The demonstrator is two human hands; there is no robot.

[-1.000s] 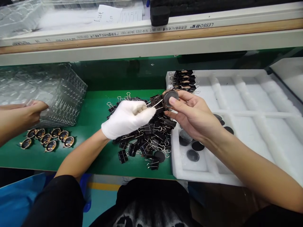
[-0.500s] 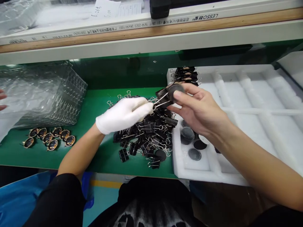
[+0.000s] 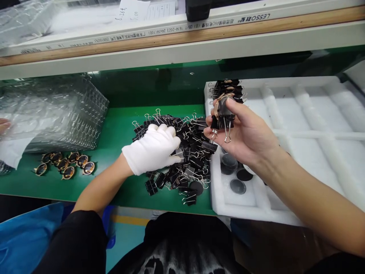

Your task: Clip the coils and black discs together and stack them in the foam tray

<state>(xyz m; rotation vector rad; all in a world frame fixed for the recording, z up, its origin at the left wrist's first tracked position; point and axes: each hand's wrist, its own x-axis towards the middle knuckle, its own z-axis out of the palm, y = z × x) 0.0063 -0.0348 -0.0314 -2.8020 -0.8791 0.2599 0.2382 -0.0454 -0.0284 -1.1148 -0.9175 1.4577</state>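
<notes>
My left hand (image 3: pixel 155 148), in a white glove, lies over the heap of black binder clips (image 3: pixel 191 171); its fingers are bent among the clips, and whether they pinch one is hidden. My bare right hand (image 3: pixel 245 131) holds a clipped assembly (image 3: pixel 225 110), a round dark disc with a gold-coloured rim and black binder clips on it, with the thumb on the disc. Similar clipped pieces (image 3: pixel 228 89) stand in a row in the back left corner of the white tray (image 3: pixel 305 133), just behind this hand.
Several gold-rimmed round pieces (image 3: pixel 68 172) lie on the green table (image 3: pixel 119 186) at left, before stacked clear plastic trays (image 3: pixel 65 114). Dark discs (image 3: pixel 237 186) sit in the tray's front left compartment. Another person's hand (image 3: pixel 3 125) shows at the left edge. A shelf (image 3: pixel 171 53) spans the back.
My left hand has left the clip on the assembly and moved down-left onto the heap. My right hand has turned the assembly, whose clip handles now point down.
</notes>
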